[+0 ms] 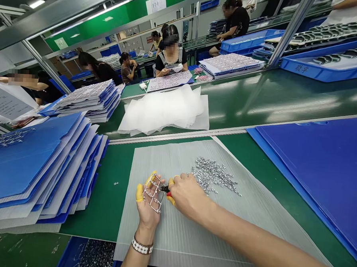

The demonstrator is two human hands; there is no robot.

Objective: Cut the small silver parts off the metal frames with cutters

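Observation:
My left hand (148, 205), with yellow covers on the thumb and a finger, holds up a small silvery frame (154, 192) with thin crossbars and little parts attached inside it. My right hand (190, 196), also wearing yellow finger covers, is closed round red-handled cutting pliers (165, 188). Their dark jaws reach the right side of the frame; whether they bite on it is too small to tell. Behind my right hand, a pile of small silvery pieces (215, 175) lies on a translucent white sheet (173, 237).
Blue boards interleaved with pale sheets (45, 162) are stacked at left. Further blue boards (320, 165) lie at right. White foam sheets (164, 109) rest beyond the metal edge. Below the table, a blue bin (73, 253) holds dark scraps. Several people sit across the benches.

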